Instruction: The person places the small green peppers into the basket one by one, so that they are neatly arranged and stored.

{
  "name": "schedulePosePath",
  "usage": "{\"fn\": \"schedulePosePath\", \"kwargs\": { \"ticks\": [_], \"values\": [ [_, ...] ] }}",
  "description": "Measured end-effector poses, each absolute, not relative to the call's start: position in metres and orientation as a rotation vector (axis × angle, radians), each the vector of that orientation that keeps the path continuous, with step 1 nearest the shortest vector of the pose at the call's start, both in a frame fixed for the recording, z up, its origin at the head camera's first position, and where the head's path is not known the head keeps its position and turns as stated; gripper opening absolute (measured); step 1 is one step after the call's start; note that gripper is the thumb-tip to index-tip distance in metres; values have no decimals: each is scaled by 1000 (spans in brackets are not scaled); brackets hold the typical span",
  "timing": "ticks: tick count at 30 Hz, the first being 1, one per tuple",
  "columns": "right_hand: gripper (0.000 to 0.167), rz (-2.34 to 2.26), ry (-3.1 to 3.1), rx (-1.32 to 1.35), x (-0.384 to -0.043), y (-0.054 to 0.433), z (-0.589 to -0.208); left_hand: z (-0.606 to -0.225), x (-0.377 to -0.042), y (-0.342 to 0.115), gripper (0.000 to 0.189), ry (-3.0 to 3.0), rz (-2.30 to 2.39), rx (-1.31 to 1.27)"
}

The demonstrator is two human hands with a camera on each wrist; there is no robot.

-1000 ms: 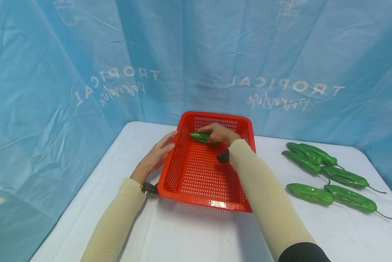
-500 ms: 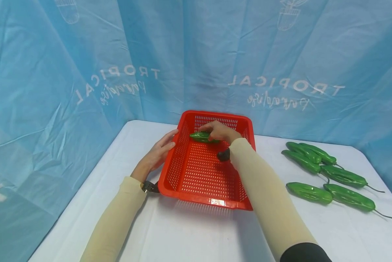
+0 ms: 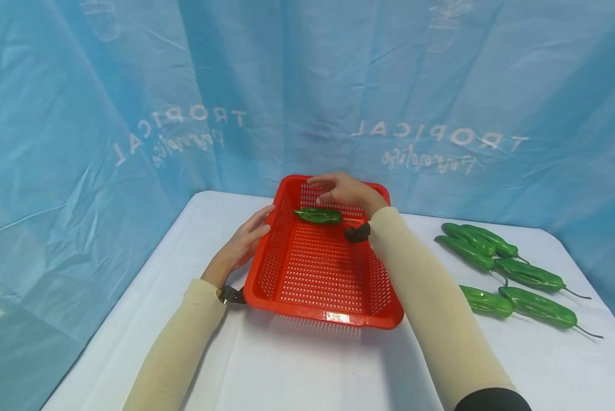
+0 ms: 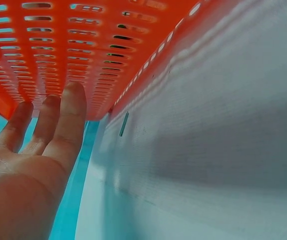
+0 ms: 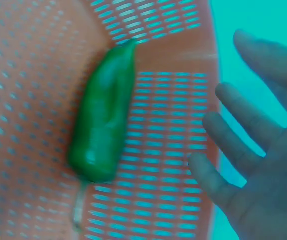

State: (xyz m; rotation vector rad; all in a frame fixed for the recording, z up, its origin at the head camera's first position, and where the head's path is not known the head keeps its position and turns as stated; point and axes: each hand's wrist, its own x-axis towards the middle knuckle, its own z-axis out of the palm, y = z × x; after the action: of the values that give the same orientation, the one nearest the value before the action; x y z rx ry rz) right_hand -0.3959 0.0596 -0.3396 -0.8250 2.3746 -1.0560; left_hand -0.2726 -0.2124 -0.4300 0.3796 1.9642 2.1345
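In the red plastic basket (image 3: 322,274), thin-walled and pierced with rows of slots, one pepper (image 3: 318,216): green, glossy, smooth, plump at the stem end and tapering, with a long crease. Lies at twelve o'clock inside, at the foot of the far wall. Points its tip toward nine o'clock in the head view, with a long axis close to the nine-to-three line; in the right wrist view, tip toward one o'clock, thin stem toward seven. Above the far rim, at one o'clock, the right hand (image 3: 345,190), with loosely spread fingers, released, holding nothing. From those fingertips, near but apart, at six o'clock in the head view and nine in the right wrist view: that pepper. At ten o'clock, the left hand (image 3: 242,242), with extended fingers against the basket's outer side, grasping nothing. Toward three o'clock, six more peppers (image 3: 528,274), long and shiny, on white cloth (image 3: 297,371).
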Motion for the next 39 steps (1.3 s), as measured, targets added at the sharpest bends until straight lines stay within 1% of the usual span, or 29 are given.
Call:
{"fn": "schedulePosePath", "kwargs": {
  "ticks": [4, 11, 25, 30, 39],
  "values": [
    [60, -1072, 2364, -919, -392, 64, -324, -432, -272, -213, 58, 1970, 2122, 361],
    [58, -1041, 2409, -1038, -375, 79, -300, -435, -273, -213, 58, 1963, 2123, 376],
    [57, -1022, 2420, -1275, -326, 121, -274, -435, -269, -217, 58, 1966, 2132, 344],
    [56, -957, 2498, -1281, -309, 151, -273, -434, -268, -215, 59, 1987, 2123, 323],
    [53, -908, 2624, -1151, -283, 222, -288, -426, -268, -209, 60, 1988, 2111, 331]
  ]
}}
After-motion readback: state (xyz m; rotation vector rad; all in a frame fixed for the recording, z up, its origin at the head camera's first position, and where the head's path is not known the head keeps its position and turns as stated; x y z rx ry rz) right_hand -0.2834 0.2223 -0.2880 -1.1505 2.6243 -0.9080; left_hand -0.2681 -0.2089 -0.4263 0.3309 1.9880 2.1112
